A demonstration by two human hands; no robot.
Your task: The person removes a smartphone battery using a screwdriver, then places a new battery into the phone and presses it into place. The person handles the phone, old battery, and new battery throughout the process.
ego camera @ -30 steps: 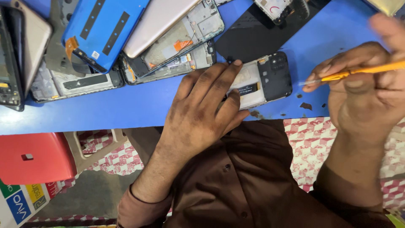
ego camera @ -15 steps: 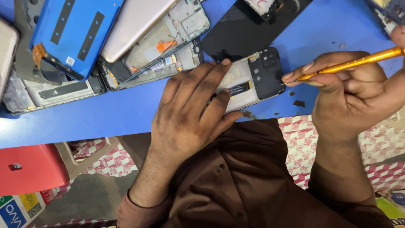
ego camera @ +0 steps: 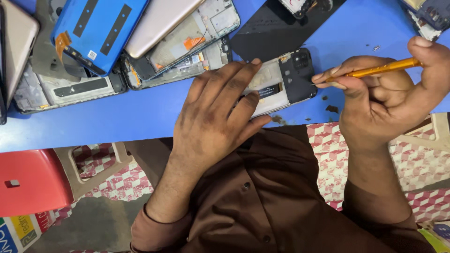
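My left hand (ego camera: 218, 110) lies flat on an opened phone (ego camera: 286, 82) at the front edge of the blue table (ego camera: 117, 117), pressing it down. The phone's white inner frame and dark camera block show past my fingers. My right hand (ego camera: 379, 98) grips an orange screwdriver (ego camera: 375, 70), and the tip rests at the right edge of the phone's dark block. Small dark bits (ego camera: 330, 107) lie on the table just right of the phone.
Several dismantled phones and back covers are piled at the back left, among them a blue cover (ego camera: 93, 30) and a beige cover (ego camera: 157, 23). A black panel (ego camera: 276, 28) lies behind the opened phone. More phone parts (ego camera: 429, 16) sit back right. A red stool (ego camera: 30, 180) stands below left.
My right hand has moved the screwdriver leftward, from off the phone's right side until the tip reached its edge. My left hand stays pressed on the phone. The view shifted slightly.
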